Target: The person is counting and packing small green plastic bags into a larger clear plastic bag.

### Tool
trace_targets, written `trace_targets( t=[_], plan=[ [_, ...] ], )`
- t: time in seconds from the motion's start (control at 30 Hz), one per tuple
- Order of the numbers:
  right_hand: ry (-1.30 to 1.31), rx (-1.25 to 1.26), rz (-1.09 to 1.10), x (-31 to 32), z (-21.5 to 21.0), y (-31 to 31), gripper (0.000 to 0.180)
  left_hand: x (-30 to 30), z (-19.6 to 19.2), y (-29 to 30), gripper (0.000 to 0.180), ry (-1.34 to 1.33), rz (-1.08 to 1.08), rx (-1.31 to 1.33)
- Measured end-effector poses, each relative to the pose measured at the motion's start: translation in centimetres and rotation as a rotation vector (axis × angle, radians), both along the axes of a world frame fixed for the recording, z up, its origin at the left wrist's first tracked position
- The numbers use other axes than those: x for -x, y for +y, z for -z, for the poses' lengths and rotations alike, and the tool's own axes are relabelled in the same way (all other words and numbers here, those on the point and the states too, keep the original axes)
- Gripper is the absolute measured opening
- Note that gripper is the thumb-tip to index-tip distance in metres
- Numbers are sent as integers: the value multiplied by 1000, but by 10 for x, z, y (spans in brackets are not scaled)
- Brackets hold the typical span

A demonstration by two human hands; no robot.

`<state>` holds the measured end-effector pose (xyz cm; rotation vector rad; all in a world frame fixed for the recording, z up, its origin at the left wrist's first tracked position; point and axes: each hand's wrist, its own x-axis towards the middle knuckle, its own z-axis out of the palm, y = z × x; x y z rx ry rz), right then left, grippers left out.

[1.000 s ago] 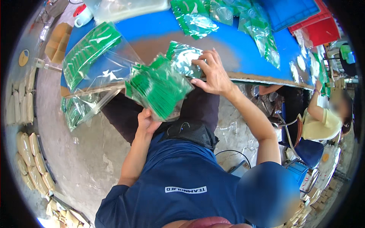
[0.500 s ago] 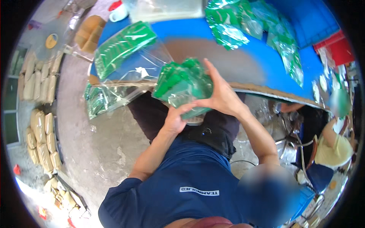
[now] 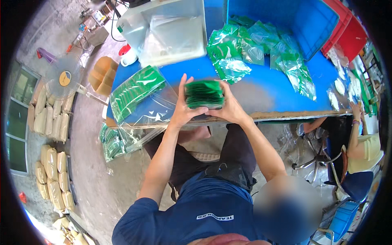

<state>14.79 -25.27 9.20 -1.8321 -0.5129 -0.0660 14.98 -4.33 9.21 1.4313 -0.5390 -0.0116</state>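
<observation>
While both hands press in from either side, the stack of green packets stands on edge at the front of the blue bench. The left hand grasps its left end, the right hand its right end. Just left lies a clear bag holding more green packets. Behind, a clear tub holds clear bags; loose green sachets lie to the right.

packet stack on table, fan left
</observation>
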Motion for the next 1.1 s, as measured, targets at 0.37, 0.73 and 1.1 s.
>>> trace_targets(
  t=[0.37, 0.73, 1.1],
  plan=[
    [29, 55, 80, -17, -21, 7, 98, -14, -18, -15, 117, 43, -66, 121],
    [327, -629, 201, -12, 0, 26, 78, 27, 1, -55, 112, 403, -294, 561],
    [227, -434, -15, -18, 4, -18, 76, 11, -10, 0, 113, -33, -108, -211]
  ],
)
